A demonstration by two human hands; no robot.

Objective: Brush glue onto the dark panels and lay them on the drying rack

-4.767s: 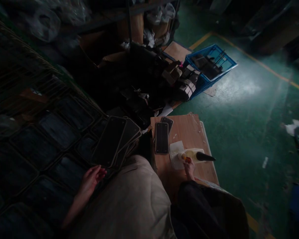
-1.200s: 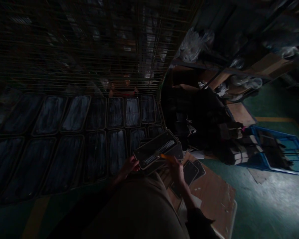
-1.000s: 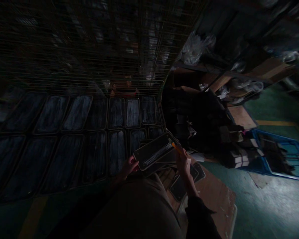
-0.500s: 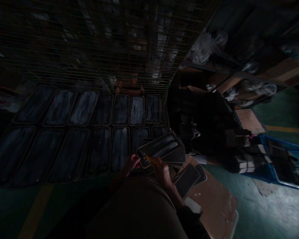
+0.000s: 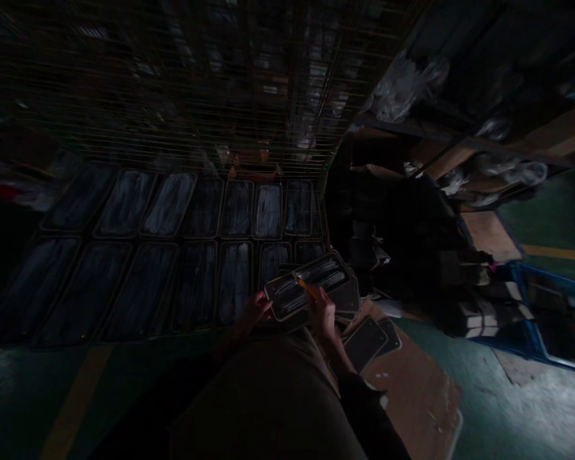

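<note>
My right hand (image 5: 322, 311) is closed around the yellow handle of a brush (image 5: 306, 287). The brush's tip rests on a dark rectangular panel (image 5: 287, 295) with rounded corners and a pale edge, streaked with whitish smears. At the panel's lower left corner, my left hand (image 5: 256, 310) pinches the edge. The panel lies tilted on top of other dark panels (image 5: 347, 297). To the left, several similar panels (image 5: 234, 275) lie in two rows, most with whitish streaks.
A wire mesh rack (image 5: 196, 96) rises behind the rows. On the right stand a brown board (image 5: 412, 377) with two dark panels (image 5: 365, 343) on it, a blue crate (image 5: 531, 345), and a shelf with clear plastic wrap (image 5: 397, 89). Light is dim.
My right hand and the brush have moved up and right along the panel, away from its left end. The streaks on the panel have spread. My left hand stays at the corner.
</note>
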